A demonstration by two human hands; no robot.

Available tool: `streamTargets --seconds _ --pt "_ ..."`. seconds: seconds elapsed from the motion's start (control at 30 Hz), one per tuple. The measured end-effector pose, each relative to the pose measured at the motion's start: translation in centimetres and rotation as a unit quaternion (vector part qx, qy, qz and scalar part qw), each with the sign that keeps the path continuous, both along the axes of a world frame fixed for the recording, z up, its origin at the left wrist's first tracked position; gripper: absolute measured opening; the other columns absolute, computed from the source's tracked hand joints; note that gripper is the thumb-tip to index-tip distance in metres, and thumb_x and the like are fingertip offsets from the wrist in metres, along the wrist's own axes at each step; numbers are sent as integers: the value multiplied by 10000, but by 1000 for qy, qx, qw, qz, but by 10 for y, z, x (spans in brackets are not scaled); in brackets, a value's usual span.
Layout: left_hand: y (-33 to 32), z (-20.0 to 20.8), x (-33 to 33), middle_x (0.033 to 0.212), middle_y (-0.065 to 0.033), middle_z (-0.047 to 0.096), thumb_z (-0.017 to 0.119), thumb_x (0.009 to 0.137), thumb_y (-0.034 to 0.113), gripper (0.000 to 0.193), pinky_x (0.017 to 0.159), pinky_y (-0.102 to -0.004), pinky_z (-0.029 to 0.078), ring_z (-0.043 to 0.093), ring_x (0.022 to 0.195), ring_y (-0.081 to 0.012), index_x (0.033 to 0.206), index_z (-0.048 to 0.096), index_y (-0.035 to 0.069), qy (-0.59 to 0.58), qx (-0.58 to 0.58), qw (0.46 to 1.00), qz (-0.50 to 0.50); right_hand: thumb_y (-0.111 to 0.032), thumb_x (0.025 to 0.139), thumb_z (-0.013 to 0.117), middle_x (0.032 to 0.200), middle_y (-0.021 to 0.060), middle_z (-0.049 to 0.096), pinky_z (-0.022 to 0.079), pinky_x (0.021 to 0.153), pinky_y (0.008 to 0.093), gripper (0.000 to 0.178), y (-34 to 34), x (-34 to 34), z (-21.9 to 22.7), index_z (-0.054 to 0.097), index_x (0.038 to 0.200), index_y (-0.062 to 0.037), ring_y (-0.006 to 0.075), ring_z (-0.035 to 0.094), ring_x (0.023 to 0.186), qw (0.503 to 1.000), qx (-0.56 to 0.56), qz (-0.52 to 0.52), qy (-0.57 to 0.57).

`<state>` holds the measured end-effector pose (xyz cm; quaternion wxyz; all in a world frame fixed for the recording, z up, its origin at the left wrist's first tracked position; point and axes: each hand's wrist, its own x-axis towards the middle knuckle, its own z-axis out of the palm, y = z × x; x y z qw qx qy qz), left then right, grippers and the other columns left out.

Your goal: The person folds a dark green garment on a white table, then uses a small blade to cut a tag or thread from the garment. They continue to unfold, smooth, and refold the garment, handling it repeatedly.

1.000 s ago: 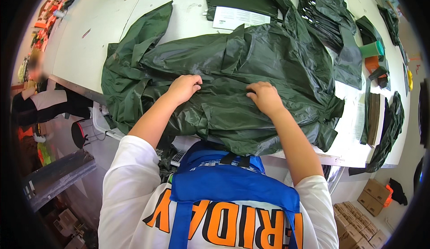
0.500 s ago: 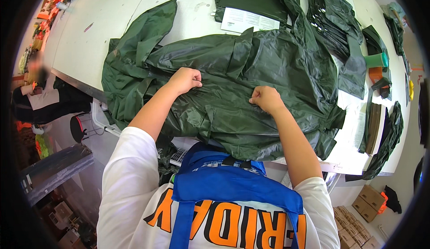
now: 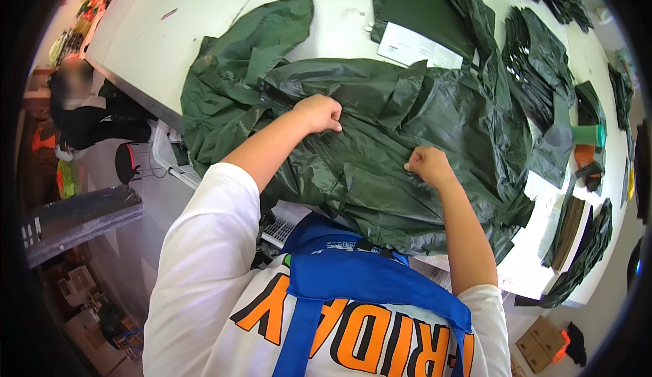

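Observation:
A dark green raincoat [image 3: 380, 197] of shiny coated fabric lies spread and wrinkled across the white table in front of me. My left hand [image 3: 319, 114] is closed in a pinch on its fabric near the middle, along a long fold. Farther right and slightly nearer to me, my right hand [image 3: 432, 166] pinches the same coat with thumb and fingers pressed together. The fabric between them runs in creases. One matt green part of the coat [image 3: 272, 31] sticks out at the far left.
A printed white sheet [image 3: 419, 46] lies on folded dark green fabric at the back. Stacked dark green pieces [image 3: 540, 58] and a green roll [image 3: 588, 135] stand at the right of the white table [image 3: 204, 10]. A seated person [image 3: 102, 116] is at the left.
My view has turned, so the table and coat sit farther right and lower. Both hands keep their pinch at about the same places on the coat.

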<state>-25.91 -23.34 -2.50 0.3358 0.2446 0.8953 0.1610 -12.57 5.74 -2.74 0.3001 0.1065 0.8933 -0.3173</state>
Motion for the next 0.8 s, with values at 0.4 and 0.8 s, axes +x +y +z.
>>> streamTargets --seconds 0.4,0.8 --pt "-157 79 126 896 -143 583 601 754 19 189 681 -434 483 589 831 -348 933 545 43 304 -33 920 244 -203 720 733 769 121 639 485 685 391 209 -3 16 18 622 800 -45 307 627 750 980 147 42 126" --pt "-159 145 176 706 0 482 548 881 53 65 574 -248 366 426 641 -75 893 488 31 57 301 897 319 -86 741 671 1141 109 575 518 729 376 347 -249 -16 116 572 1073 -66 301 635 838 840 -171 289 427"
